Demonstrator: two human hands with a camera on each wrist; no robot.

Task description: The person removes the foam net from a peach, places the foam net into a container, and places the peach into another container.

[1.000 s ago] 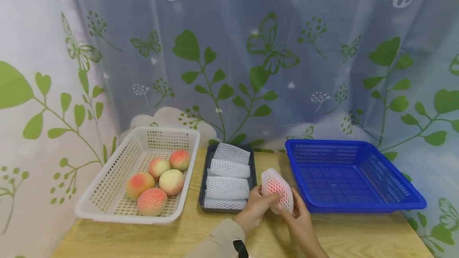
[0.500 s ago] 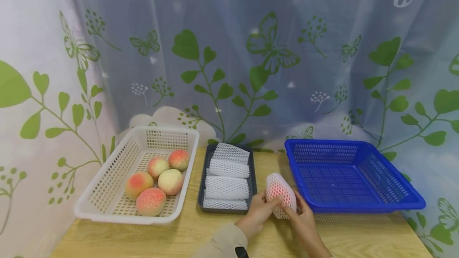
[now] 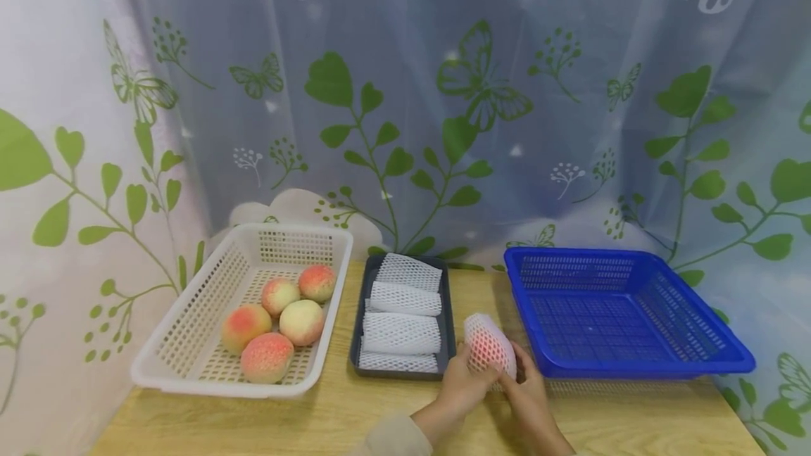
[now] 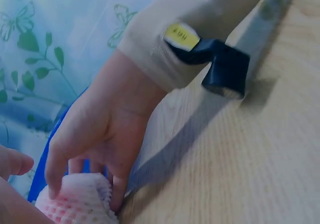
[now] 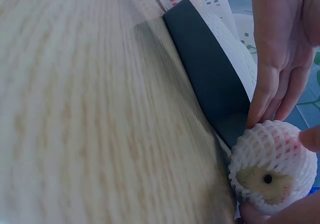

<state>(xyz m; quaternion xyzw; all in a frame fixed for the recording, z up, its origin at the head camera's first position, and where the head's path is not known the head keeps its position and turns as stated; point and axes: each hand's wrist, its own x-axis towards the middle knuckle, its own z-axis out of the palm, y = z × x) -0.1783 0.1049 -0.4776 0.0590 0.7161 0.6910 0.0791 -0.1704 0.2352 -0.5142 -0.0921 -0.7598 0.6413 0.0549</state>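
Observation:
A peach sits inside a white foam net sleeve; in the right wrist view its end with a dark spot shows through the net's opening. My left hand holds the wrapped fruit from the left, thumb on the near side. From the right, my right hand grips it too, and the two thumbs come close together. In the left wrist view the right hand's fingers curl over the net. Just left of the hands, a dark grey tray bears several more foam net sleeves.
At the left stands a white basket with several bare peaches. A blue basket is close to my right hand. Everything rests on a wooden table, with a patterned curtain behind.
Both hands and the wrapped peach have shifted slightly right, then a little back left and lower. The left hand now sits further round the near side of the net.

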